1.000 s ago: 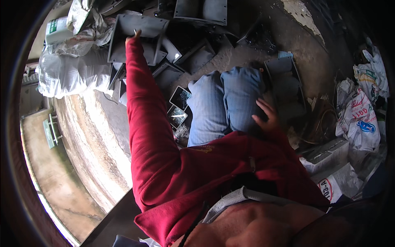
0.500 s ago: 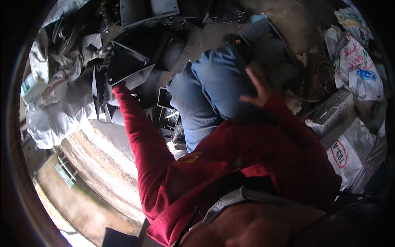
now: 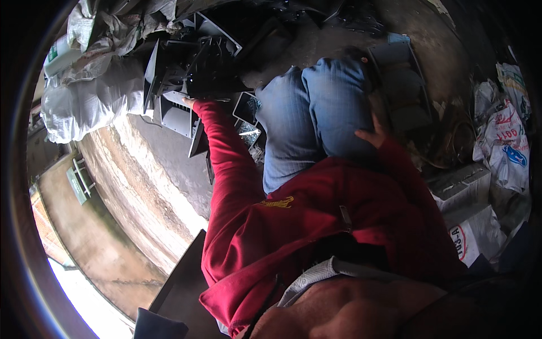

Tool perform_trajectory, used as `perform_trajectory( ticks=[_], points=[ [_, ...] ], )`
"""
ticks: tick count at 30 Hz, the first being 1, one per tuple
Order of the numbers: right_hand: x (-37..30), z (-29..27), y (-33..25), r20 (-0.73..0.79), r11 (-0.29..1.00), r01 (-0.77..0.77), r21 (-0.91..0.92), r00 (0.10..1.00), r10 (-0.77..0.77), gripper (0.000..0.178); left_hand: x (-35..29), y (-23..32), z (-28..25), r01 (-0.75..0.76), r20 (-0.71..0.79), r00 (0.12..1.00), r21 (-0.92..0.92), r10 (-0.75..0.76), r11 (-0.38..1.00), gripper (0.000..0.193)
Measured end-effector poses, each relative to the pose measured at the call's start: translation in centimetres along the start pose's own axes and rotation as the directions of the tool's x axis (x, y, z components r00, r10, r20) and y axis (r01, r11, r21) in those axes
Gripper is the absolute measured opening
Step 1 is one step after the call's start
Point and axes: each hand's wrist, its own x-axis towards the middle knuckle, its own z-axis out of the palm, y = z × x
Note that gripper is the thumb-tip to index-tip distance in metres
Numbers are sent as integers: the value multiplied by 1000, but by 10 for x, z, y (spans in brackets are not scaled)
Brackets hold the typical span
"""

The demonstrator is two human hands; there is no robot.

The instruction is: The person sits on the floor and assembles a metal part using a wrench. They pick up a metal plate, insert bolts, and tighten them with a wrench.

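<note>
My left hand (image 3: 188, 102) reaches out to a heap of scrap casings and is closed on the near edge of a dark flat panel (image 3: 212, 90); most of its fingers are hidden. Beside it lies a grey casing with a slotted edge (image 3: 176, 117). A small dark-framed piece (image 3: 247, 107) rests between the heap and my left leg. Against the outer side of my right thigh, my right hand (image 3: 374, 129) is empty, with thumb and fingers apart. To the right of my knees lies a large dark casing (image 3: 401, 82) with curved panels.
Crumpled white plastic sacks (image 3: 93, 101) are piled at the left. Printed sacks (image 3: 505, 135) and a wrapped white block (image 3: 466, 186) stand at the right. Bare concrete floor (image 3: 333, 42) shows beyond my knees. A low wall ledge (image 3: 132, 169) runs along the lower left.
The view has shifted. The dark panel at my left hand has changed its tilt and now looks flatter. My right hand has dropped from above my leg to beside my thigh.
</note>
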Motion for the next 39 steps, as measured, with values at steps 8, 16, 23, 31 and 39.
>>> perform_trajectory(
  ticks=[8, 16, 23, 31, 39],
  points=[
    [-60, -37, 87, -132, 983, -176, -49, 977, 168, 86, 49, 8, -28, 148, 59, 987, 20, -149, 989, 81],
    [-42, -52, 124, -301, 954, -287, 90, 905, 301, 81, -35, -15, -55, -114, -28, 986, 610, 166, 784, 71],
    [37, -108, 192, -491, 851, -312, 423, 710, 505, 77, -155, -57, -169, 81, -95, 962, 995, 256, 62, 62],
    [178, -167, 274, -618, 682, -330, 652, 291, 731, 61, -186, -93, -174, 64, -47, 997, 945, 58, -321, 50],
    [220, -170, 215, -459, 692, -239, 681, 597, 658, 54, -191, -103, -236, -160, 147, 987, 933, -66, -321, 36]
  ],
)
